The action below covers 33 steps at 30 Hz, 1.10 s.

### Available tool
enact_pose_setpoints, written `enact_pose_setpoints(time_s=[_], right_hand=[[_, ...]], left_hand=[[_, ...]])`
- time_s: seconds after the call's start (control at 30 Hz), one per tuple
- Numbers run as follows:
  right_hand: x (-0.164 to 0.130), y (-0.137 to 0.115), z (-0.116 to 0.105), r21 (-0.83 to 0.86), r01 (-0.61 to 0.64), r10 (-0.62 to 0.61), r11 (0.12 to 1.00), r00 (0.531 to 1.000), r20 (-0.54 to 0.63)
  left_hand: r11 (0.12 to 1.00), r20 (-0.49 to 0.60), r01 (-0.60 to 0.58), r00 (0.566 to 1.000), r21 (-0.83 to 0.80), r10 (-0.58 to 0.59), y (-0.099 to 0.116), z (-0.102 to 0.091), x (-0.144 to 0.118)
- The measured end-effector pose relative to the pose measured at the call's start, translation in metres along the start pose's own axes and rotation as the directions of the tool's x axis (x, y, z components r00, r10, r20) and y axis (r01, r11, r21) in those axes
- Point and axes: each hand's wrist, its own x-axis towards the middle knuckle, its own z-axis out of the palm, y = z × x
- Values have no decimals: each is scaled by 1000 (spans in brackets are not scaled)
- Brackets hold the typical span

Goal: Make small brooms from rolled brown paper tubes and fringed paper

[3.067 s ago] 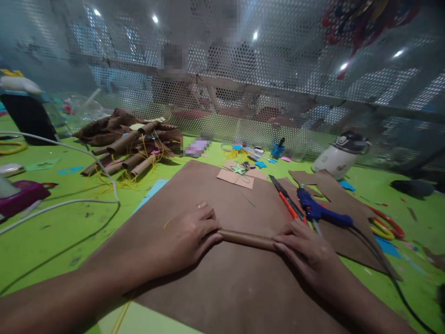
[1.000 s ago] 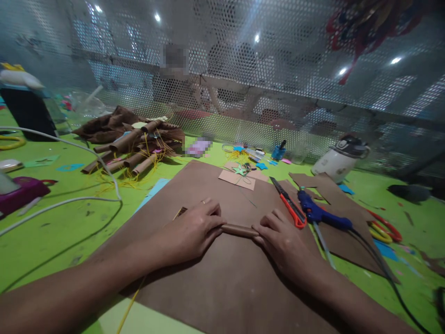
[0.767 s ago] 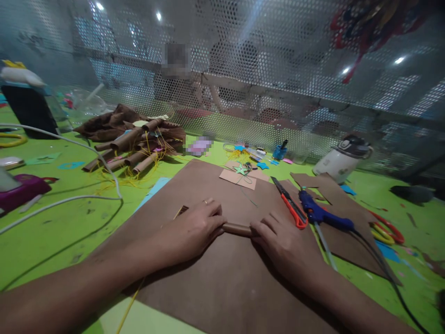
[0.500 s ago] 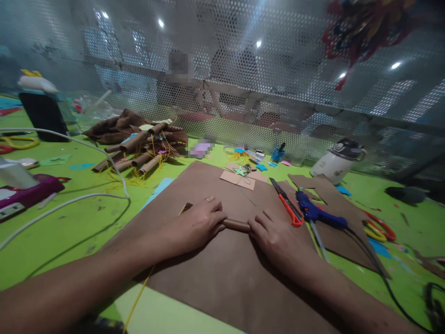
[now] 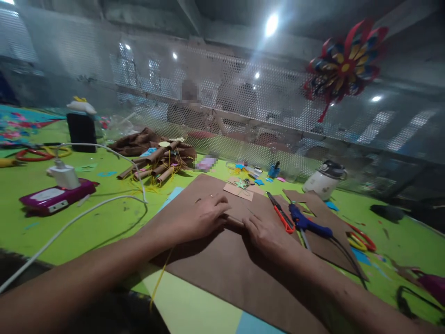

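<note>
A thin rolled brown paper tube (image 5: 235, 224) lies across a large brown sheet (image 5: 222, 264), most of it covered by my hands. My left hand (image 5: 208, 215) is closed over the tube's left part, fingers bent down on it, with a ring on one finger. On its right part, my right hand (image 5: 262, 234) presses with curled fingers. A short stretch of tube shows between the two hands. Beyond them on the sheet is a small tan card (image 5: 238, 191) with a green star (image 5: 240, 184). Yellow string (image 5: 160, 278) hangs below my left forearm.
Right of the sheet lie a red box cutter (image 5: 281, 213), a blue glue gun (image 5: 309, 222) and scissors (image 5: 361, 237). A pile of brown paper tubes (image 5: 162, 160) is at back left. A purple power strip (image 5: 57, 197) with white cable stands left; a white bottle (image 5: 323, 181) stands back right.
The view has tilted upward and turned slightly left, showing more of the mesh wall and hanging pinwheel. Both hands stay on the tube, and less of it shows between them.
</note>
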Motion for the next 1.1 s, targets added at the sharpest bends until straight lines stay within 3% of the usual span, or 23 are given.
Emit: enact_pose_setpoints(time_s=[0.1,0.13,0.2,0.27,0.33,0.37,0.5,0.67,0.83,0.93,1.1], right_hand=[[1,-2,-3,93,-107,115,990,990,-86],[1,-3,-6,134,-141,157,981,981,-117],[2,-6,-10,208,-193,231,959,957,-178],[2,-11,-15,244,-206,263,948,937,-231],[3,-17,-20,242,-182,248,953,928,-279],[4,-19,-22,230,-157,224,961,926,-305],[10,-26,-27,121,-105,144,987,911,-387],[15,-28,-24,7,-163,156,987,931,-329],[16,-31,-15,-8,-209,192,978,911,-366],[16,-36,-13,32,-219,210,975,875,-436],[11,-40,-33,280,-233,341,931,827,-446]], left_hand=[[966,-113,162,976,-199,-187,18,-27,-1],[910,-62,235,961,-341,-271,26,-32,-2],[673,188,424,899,-607,-397,43,-35,-3],[316,393,551,806,-772,-443,55,-27,-2],[10,477,562,711,-827,-516,60,-13,3],[-52,452,514,698,-856,-555,61,-7,6],[-74,271,300,696,-951,-666,56,7,19],[-166,222,148,684,-975,-695,52,13,25],[-235,264,136,665,-962,-698,48,22,24],[-245,269,135,686,-960,-676,46,22,22],[-200,246,151,725,-968,-643,42,12,20]])
